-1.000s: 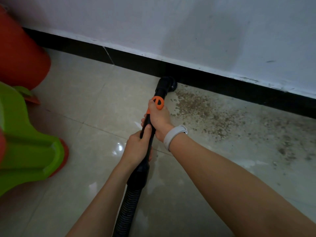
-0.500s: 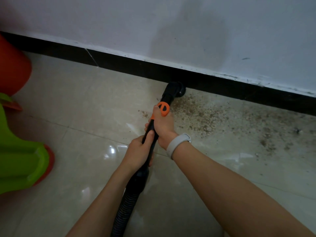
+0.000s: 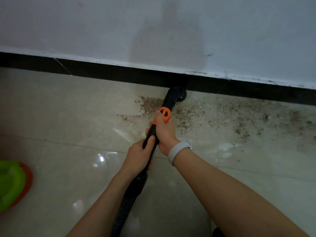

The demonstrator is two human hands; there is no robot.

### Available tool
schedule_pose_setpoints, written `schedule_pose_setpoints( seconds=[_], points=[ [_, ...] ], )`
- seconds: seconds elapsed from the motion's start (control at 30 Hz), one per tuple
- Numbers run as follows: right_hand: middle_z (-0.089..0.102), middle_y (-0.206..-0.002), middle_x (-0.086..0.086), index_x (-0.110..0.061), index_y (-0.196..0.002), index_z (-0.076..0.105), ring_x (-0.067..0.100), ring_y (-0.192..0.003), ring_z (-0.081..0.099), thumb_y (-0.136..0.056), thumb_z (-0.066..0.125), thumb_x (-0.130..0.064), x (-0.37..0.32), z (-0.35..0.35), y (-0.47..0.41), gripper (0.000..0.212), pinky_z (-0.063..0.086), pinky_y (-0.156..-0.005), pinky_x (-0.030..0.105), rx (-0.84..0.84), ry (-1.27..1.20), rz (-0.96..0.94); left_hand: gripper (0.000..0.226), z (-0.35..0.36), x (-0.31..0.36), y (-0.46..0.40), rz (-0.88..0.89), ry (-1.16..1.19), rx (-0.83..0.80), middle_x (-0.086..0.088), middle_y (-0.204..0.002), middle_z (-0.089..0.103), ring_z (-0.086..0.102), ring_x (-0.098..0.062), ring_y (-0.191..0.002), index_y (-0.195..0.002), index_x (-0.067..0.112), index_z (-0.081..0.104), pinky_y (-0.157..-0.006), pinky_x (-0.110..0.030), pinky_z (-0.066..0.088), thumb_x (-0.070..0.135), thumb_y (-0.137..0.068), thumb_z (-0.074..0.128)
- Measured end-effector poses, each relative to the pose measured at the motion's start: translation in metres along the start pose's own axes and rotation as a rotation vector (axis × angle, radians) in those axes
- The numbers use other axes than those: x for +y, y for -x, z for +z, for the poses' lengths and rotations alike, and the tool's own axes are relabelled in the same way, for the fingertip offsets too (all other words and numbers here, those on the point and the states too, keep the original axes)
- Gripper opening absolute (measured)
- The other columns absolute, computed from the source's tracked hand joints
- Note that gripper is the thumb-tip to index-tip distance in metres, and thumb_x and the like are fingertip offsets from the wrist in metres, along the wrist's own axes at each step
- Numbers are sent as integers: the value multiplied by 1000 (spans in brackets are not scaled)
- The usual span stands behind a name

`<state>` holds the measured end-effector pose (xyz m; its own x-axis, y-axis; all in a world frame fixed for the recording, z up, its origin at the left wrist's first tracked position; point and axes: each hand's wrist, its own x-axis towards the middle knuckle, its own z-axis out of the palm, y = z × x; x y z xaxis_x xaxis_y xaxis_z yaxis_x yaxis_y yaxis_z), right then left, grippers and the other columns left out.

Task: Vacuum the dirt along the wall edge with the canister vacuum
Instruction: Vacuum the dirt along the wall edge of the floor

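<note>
A black vacuum wand with an orange slider [image 3: 164, 114] points at the wall, and its round brush nozzle [image 3: 177, 94] touches the floor against the black skirting [image 3: 106, 72]. My right hand [image 3: 165, 132] grips the wand just behind the orange part; a white band sits on that wrist. My left hand [image 3: 139, 155] grips the wand lower down, near where the ribbed hose [image 3: 124, 212] begins. Brown dirt [image 3: 193, 113] lies scattered on the tiles on both sides of the nozzle and further right along the wall. The canister itself is out of view.
A green and orange plastic object [image 3: 12, 183] sits at the left edge of the floor. The white wall [image 3: 153, 29] runs across the top. Glossy beige tiles [image 3: 68, 134] stretch to the left, with darker grime [image 3: 294, 117] at far right.
The nozzle has slid right along the skirting into the dirt patch, so some dirt now lies left of it. The view shifted right; the orange bucket is gone from view.
</note>
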<state>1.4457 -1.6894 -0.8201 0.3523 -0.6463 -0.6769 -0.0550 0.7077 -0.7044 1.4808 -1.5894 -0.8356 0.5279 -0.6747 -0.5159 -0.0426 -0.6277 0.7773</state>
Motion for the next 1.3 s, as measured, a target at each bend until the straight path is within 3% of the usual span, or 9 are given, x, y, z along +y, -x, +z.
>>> schedule_pose_setpoints(
  seconds=[0.17,0.4,0.57,0.73,0.87,1.3],
  points=[
    [50,-64,8,-11,-96,47,18,-46,52,-98,47,-24,-11,-30,1,14,50,-46,28,53,-43,-15,48,24,11,-3,22,-21,-71,-4,-46,55,53,-17,-37,-77,7,57,-42,-23,42,49,-94,40],
    [48,-62,7,-12,-83,48,19,-47,50,-98,46,-24,-27,-63,-3,19,49,-47,28,132,-83,-53,49,53,31,-10,75,-96,-121,-7,-51,57,53,-14,-35,-69,11,54,-38,-17,39,51,-93,39],
    [47,-64,10,-12,-78,47,21,-51,49,-98,46,-22,-36,-82,-5,22,49,-57,36,183,-88,-78,47,71,45,-11,66,-89,-166,-6,-48,56,54,-17,-36,-67,12,51,-39,-19,41,49,-94,41],
    [46,-64,9,-13,-82,46,20,-49,49,-98,46,-22,-37,-85,-2,18,48,-51,33,172,-135,-78,46,72,49,-5,74,-86,-158,-4,-47,56,53,-14,-35,-68,12,52,-37,-16,39,48,-95,41],
    [48,-66,7,-14,-89,46,17,-47,50,-97,48,-25,-30,-61,5,13,49,-47,28,107,-138,-70,46,48,42,5,74,-71,-93,-6,-51,59,53,-12,-35,-71,11,54,-36,-15,38,48,-95,41],
    [47,-58,7,-15,-71,45,19,-43,48,-95,48,-22,37,92,41,25,45,-46,28,-255,148,80,59,-64,-33,55,-137,126,320,-8,-43,57,55,-19,-37,-72,-2,58,-37,-19,41,46,-97,35]
  ],
)
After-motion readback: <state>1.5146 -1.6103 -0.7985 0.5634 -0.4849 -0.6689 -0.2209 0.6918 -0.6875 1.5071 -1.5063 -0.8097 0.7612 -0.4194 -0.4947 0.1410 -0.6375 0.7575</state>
